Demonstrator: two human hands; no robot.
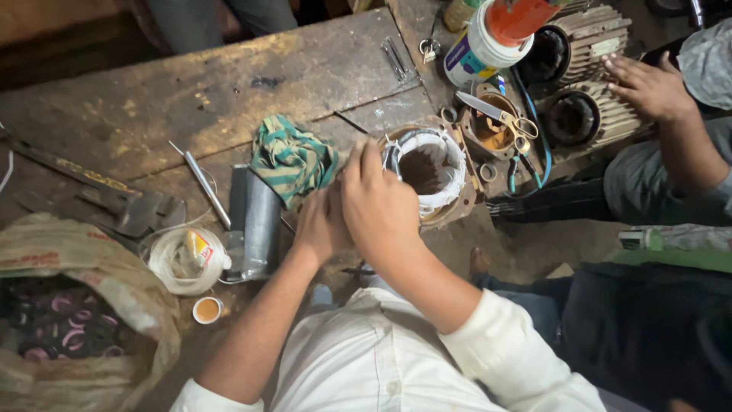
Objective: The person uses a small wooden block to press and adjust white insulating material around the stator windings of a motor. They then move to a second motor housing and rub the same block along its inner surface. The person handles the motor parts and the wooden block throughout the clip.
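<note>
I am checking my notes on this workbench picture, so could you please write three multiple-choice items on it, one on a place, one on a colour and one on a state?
1. Where does the striped cloth lie?
A. Left of the motor stator
B. Inside the sack
C. On the scissors

2. What colour are the windings showing in the stator?
A. Red
B. White
C. Blue

3. How do the scissors lie?
A. Hanging from a hook
B. Held in the right hand
C. Untouched across a round housing

Answers: 1 A, the cloth sits on the wooden bench just left of the stator. 2 B, the coil ring looks white. 3 C, the left hand and right hand are both at the stator's near rim, and the scissors rest alone.
</note>
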